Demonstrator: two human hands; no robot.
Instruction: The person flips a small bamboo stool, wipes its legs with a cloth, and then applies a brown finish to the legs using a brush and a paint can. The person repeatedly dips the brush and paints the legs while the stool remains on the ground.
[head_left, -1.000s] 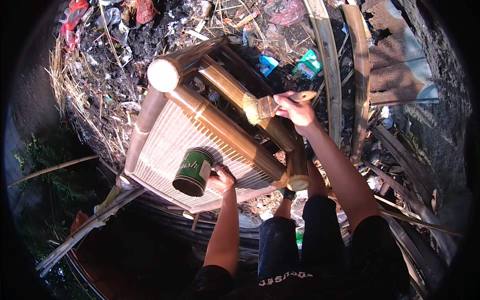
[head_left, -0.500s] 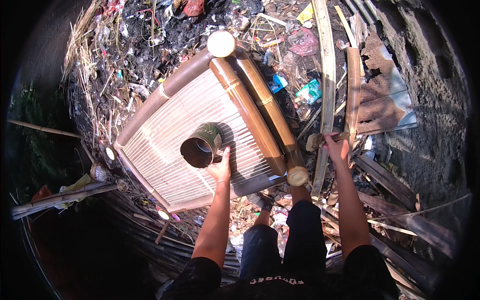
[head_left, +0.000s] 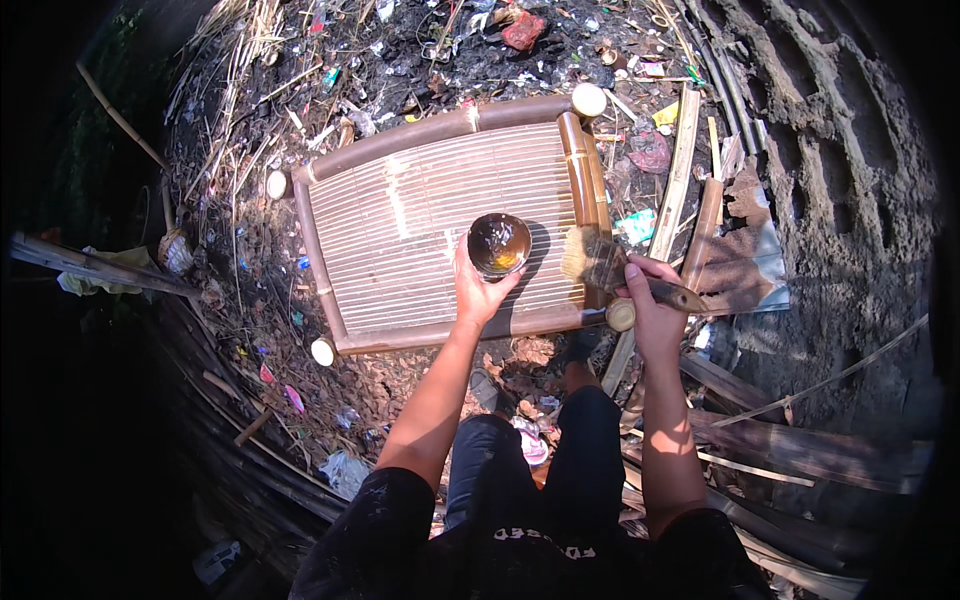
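My left hand (head_left: 478, 292) is wrapped round a round tin can (head_left: 513, 228). The can's mouth faces up, and a little amber liquid shows inside. My right hand (head_left: 655, 318) grips a wide paintbrush (head_left: 606, 266) by its wooden handle. The brush's pale bristles point left, a short way from the can and apart from it in the picture. Below both hands stands a low bamboo table (head_left: 390, 275) with a slatted top and round pole edges. Darker, glossy poles (head_left: 577, 165) run along its right end. Whether the bristles touch these poles I cannot tell.
Litter, dry leaves and dark soil surround the table. Split bamboo strips (head_left: 676, 170) and a rusty metal sheet (head_left: 745, 245) lie to the right, beside a rough wall (head_left: 850, 150). More bamboo poles (head_left: 800, 447) are at the lower right. My legs are close to the table's near edge.
The can has turned from lying tilted, mouth toward the lower left, to mouth up. The brush has come left from beside the table toward the can. My view has shifted.
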